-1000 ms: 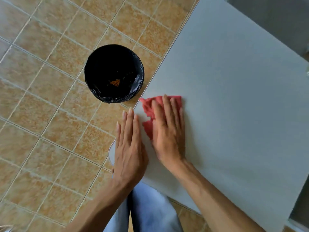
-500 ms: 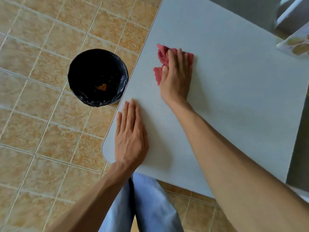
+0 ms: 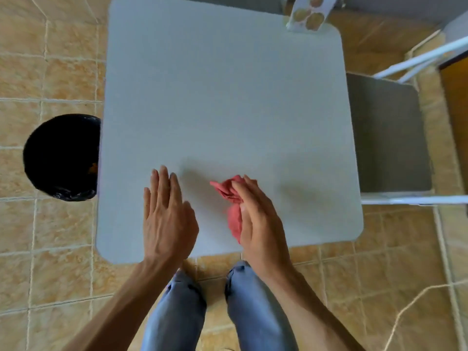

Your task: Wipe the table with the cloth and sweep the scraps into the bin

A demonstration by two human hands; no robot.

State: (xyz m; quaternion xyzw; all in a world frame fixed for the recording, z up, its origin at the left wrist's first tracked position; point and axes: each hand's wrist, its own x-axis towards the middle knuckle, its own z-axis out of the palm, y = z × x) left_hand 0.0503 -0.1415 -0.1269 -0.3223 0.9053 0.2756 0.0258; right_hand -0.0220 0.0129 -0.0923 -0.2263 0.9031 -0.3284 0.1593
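A red cloth (image 3: pixel 231 198) is bunched up on the pale grey table (image 3: pixel 228 102), near its front edge. My right hand (image 3: pixel 255 214) grips the cloth from the right side, fingers curled around it. To the left of it my left hand (image 3: pixel 166 214) lies flat on the tabletop with fingers together, holding nothing. A round bin (image 3: pixel 60 155) lined with a black bag stands on the floor at the table's left edge, partly hidden under it. An orange scrap (image 3: pixel 93 168) shows inside the bin. I see no scraps on the tabletop.
A grey chair seat (image 3: pixel 387 133) with a white frame stands against the table's right side. A printed carton (image 3: pixel 309 13) stands at the far right corner of the table. The floor is tan tile. My legs in blue jeans (image 3: pixel 177 307) are below the front edge.
My right hand has pulled the cloth back from the far left part of the table to the near middle and bunched it. My view has swung right, showing the whole table.
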